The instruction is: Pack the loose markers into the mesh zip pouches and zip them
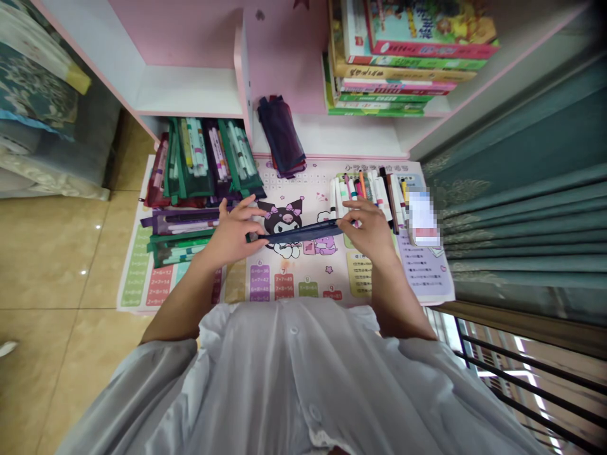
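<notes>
A dark blue mesh pencil pouch (303,232) is stretched level above the desk mat, seen nearly edge-on. My left hand (239,230) pinches its left end between thumb and fingers, the other fingers raised. At the right end, my right hand (365,229) grips it the same way. Just beyond my right hand lies a row of loose marker pens (367,189). Beside my left hand are filled pouches, among them a purple one (184,221) and a green one (177,248). Whether the held pouch contains anything cannot be made out.
More mesh pouches with markers (203,155) are heaped at the back left. A stack of flat dark pouches (283,136) leans at the shelf edge. Books (393,69) are piled on the shelf. A phone (423,217) lies at the right, near a teal curtain (521,164).
</notes>
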`<action>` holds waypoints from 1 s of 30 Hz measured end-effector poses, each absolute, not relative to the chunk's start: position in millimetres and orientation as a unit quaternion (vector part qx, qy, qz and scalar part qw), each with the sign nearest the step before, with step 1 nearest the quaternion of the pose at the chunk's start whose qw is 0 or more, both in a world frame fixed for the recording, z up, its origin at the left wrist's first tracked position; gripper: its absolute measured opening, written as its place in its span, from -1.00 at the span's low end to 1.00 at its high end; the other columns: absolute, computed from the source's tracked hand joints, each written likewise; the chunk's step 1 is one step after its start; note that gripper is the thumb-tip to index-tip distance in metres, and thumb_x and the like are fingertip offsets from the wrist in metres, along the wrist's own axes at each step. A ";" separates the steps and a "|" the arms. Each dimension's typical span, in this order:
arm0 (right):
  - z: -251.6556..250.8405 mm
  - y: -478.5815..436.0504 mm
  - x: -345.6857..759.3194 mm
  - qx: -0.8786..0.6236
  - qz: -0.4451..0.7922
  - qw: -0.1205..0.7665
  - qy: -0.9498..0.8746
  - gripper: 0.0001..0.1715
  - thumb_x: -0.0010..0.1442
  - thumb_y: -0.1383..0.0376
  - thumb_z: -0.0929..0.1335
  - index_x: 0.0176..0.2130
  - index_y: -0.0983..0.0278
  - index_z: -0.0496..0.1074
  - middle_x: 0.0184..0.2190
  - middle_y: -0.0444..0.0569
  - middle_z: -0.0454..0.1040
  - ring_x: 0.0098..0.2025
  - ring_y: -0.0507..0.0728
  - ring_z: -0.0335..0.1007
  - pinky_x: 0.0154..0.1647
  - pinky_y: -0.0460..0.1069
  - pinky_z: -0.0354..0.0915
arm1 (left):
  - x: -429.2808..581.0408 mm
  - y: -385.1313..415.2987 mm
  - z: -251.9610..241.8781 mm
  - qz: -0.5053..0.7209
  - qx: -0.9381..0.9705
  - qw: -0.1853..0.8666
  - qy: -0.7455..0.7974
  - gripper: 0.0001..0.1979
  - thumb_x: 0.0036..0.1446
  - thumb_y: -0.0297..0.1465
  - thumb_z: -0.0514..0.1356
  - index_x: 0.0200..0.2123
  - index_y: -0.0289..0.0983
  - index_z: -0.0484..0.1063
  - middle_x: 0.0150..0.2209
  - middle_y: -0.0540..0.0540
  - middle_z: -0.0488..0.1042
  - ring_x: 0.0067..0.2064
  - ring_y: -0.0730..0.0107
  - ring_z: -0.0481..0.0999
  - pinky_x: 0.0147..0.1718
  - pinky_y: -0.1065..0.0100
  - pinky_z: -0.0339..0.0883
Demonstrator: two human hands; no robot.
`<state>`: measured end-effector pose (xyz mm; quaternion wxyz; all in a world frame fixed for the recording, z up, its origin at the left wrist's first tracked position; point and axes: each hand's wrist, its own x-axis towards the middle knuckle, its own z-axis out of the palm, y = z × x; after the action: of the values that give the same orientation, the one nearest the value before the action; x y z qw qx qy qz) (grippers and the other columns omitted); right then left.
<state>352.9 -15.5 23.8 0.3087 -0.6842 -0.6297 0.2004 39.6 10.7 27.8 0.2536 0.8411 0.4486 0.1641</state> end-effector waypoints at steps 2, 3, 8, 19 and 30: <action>23.4 -15.4 353.9 -0.685 0.201 0.307 -0.630 -0.77 0.04 0.25 0.38 -0.61 0.19 0.42 -0.02 -0.04 0.58 0.28 0.39 0.27 0.31 0.45 0.07 | 39.9 10.7 28.5 0.163 0.840 0.255 0.450 -0.85 0.05 -0.27 0.32 -0.50 -0.19 0.52 0.08 -0.07 0.52 0.38 -0.11 0.15 0.33 -0.35 -0.42; 23.0 -15.3 354.5 -0.685 0.201 0.307 -0.630 -0.77 0.04 0.24 0.38 -0.61 0.19 0.42 -0.02 -0.03 0.58 0.28 0.39 0.27 0.30 0.45 0.07 | 40.1 10.6 29.0 0.163 0.839 0.257 0.451 -0.85 0.04 -0.28 0.32 -0.50 -0.19 0.52 0.08 -0.07 0.52 0.38 -0.12 0.16 0.33 -0.35 -0.42; 20.5 -14.9 357.0 -0.684 0.197 0.317 -0.626 -0.80 0.04 0.25 0.39 -0.59 0.18 0.44 -0.03 -0.03 0.58 0.27 0.38 0.29 0.30 0.44 0.09 | 40.6 10.4 30.0 0.169 0.837 0.259 0.452 -0.86 0.03 -0.28 0.33 -0.51 -0.19 0.52 0.07 -0.07 0.53 0.38 -0.13 0.16 0.33 -0.35 -0.41; 22.8 -16.3 364.0 -0.693 0.197 0.313 -0.619 -0.80 0.05 0.23 0.41 -0.57 0.20 0.46 0.01 -0.01 0.57 0.27 0.39 0.29 0.31 0.44 0.05 | 39.2 11.1 27.5 0.169 0.840 0.252 0.449 -0.84 0.05 -0.27 0.31 -0.50 -0.19 0.52 0.08 -0.08 0.52 0.38 -0.11 0.15 0.32 -0.36 -0.43; 18.4 -16.6 367.2 -0.695 0.180 0.329 -0.614 -0.81 0.03 0.23 0.41 -0.58 0.19 0.45 -0.03 -0.02 0.58 0.21 0.38 0.35 0.30 0.46 0.05 | 39.2 10.3 27.0 0.172 0.838 0.253 0.451 -0.84 0.05 -0.26 0.31 -0.50 -0.18 0.51 0.07 -0.06 0.53 0.39 -0.09 0.15 0.33 -0.35 -0.44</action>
<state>367.2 -16.6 18.4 0.3291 -0.6947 -0.6138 0.1797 39.2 10.3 27.0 0.2530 0.8383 0.4514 0.1716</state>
